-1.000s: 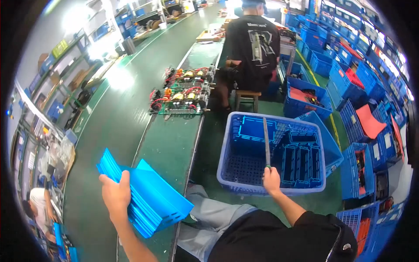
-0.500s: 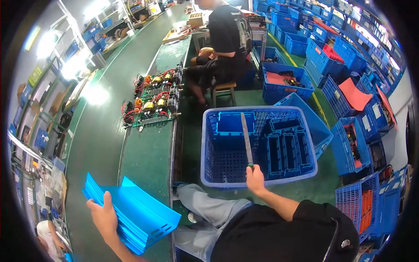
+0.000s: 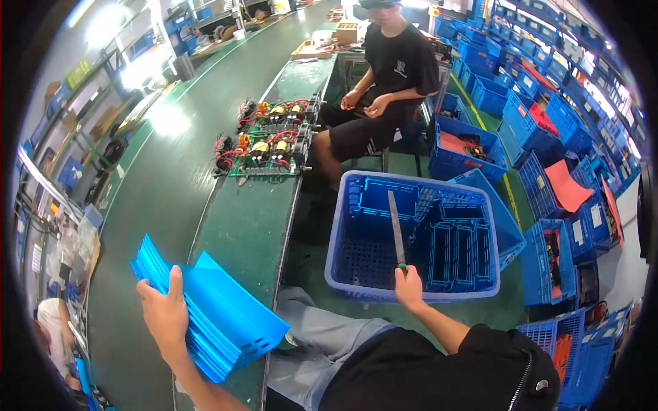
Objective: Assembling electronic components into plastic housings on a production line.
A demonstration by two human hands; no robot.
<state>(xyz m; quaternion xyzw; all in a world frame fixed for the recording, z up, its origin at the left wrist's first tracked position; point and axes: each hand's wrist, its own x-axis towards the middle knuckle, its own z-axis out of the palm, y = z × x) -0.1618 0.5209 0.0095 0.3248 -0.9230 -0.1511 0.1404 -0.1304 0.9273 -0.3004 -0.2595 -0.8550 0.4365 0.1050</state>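
A stack of bright blue bent metal panels stands tilted on the green bench's near end. My left hand grips the stack's left side, thumb up along its edge. Out to the right, my right hand is closed round the dark green handle of a long flat metal file, which points away from me. The file's blade hangs over a blue plastic crate. Inside that crate, several dark blue slotted panels stand on edge at the right, and another leans on the back wall.
Wired circuit boards sit farther up the green bench. A seated co-worker in black is beyond the crate, hands in front of the lap. Blue bins with parts and red sheets line the right; shelving runs along the left.
My view has shifted, so the bench and crate sit farther right in the picture. The co-worker has turned from bending aside to sitting upright facing this way. Both my hands keep their holds.
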